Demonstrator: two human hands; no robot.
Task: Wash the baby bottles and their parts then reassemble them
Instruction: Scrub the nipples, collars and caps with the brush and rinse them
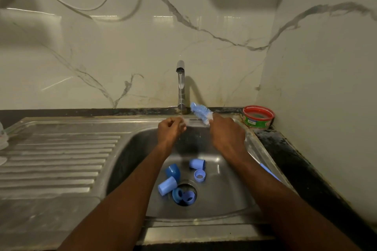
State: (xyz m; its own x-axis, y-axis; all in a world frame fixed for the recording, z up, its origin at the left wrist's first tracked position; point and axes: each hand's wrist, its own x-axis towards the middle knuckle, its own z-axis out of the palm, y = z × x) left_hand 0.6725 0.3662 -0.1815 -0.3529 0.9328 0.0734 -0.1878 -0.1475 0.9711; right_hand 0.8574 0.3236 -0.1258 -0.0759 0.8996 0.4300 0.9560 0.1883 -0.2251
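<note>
Sink basin [224,199], near end: blue caps [167,185] and rings [199,175] lie loose around the drain [184,193], two rings resting over the drain opening. Above them, left hand [171,130] is pinched shut on a small clear part [190,122], too blurred to identify. Right hand [227,134] is clamped on a brush [201,113], its blue bristles angled up-left, touching the clear part. Hands are close together under the running tap [180,85]. Far right on the counter: a red-rimmed tub [258,117].
</note>
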